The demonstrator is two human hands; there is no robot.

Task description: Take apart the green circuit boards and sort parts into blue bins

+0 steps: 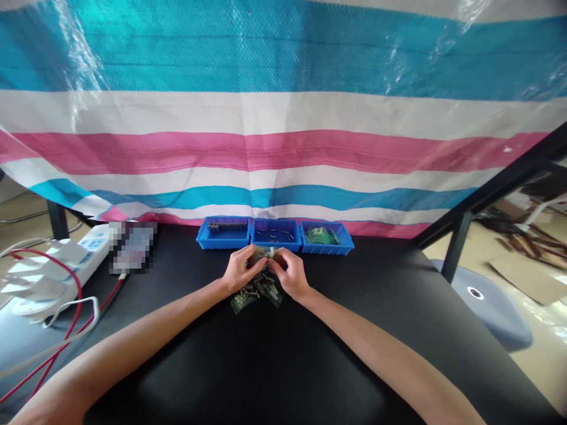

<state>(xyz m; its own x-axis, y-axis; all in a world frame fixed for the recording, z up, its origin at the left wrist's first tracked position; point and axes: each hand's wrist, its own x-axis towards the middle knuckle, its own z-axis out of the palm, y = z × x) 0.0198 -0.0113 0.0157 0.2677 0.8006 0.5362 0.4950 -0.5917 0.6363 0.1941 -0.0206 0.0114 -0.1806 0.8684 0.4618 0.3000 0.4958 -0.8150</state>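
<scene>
My left hand [241, 270] and my right hand [291, 275] meet in front of the blue bins, fingers closed on a small clear plastic bag [264, 254] stretched between them. Something whitish shows at the bag's right end, too small to name. Just below my hands lies a pile of small greenish plastic bags [243, 298] mixed with loose dark and shiny metal pieces. Part of this pile is hidden by my fingers.
Along the back stand three blue bins: the left bin [224, 243] has a row of dark metal cylinders, the middle bin [266, 225] a few thin metal pins, the right bin [328, 249] greenish bags. Left are a power strip [95, 242], cables and a pixelated device [133, 248]. A striped sheet [283, 147] hangs behind.
</scene>
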